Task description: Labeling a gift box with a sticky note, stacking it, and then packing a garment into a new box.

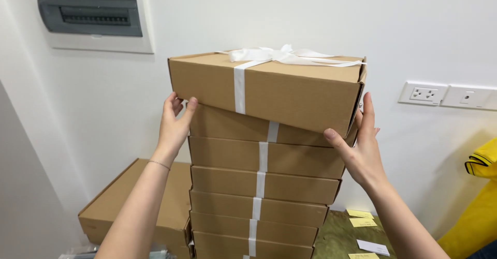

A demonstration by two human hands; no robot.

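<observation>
A flat brown cardboard box (290,91) tied with a white ribbon and bow sits tilted and turned askew on top of a tall stack of like boxes (290,186), each crossed by a white ribbon. My left hand (175,122) grips the top box's lower left corner, fingers wrapped under its edge. My right hand (360,145) holds its lower right corner, thumb on the front face and fingers up along the side. Both arms reach up from below.
A white wall stands close behind the stack, with a grey-lidded breaker panel (93,17) at upper left and wall sockets (445,94) at right. Another brown box (119,202) lies low on the left. Yellow fabric (481,186) and small paper notes (362,220) are at right.
</observation>
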